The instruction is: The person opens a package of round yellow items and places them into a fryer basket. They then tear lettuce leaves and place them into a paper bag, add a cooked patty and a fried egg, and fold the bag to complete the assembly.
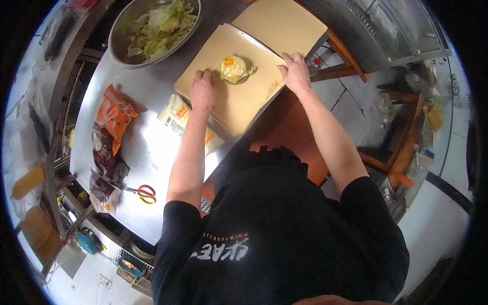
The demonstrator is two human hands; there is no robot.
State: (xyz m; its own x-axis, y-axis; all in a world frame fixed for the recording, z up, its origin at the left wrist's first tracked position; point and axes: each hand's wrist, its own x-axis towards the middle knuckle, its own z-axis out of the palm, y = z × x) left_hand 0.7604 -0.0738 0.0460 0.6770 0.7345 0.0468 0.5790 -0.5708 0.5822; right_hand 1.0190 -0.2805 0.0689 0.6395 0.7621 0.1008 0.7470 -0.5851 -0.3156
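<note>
A fried egg (232, 66) lies on green lettuce leaves near the middle of a stack of tan paper sheets (223, 107) on the metal table. My left hand (204, 91) is closed at the left edge of the top sheet, its fingers curled at the paper. Across the stack, my right hand (296, 72) pinches the right edge of the sheet, thumb and fingers together. What lies under the egg and leaves is hidden.
A metal bowl of torn lettuce (161, 30) stands at the far left. Red-handled scissors (145, 193), an orange packet (117, 114) and dark packets (104, 152) lie on the left. A pale packet (177, 113) sits beside my left forearm. More tan sheets (279, 25) lie farther back.
</note>
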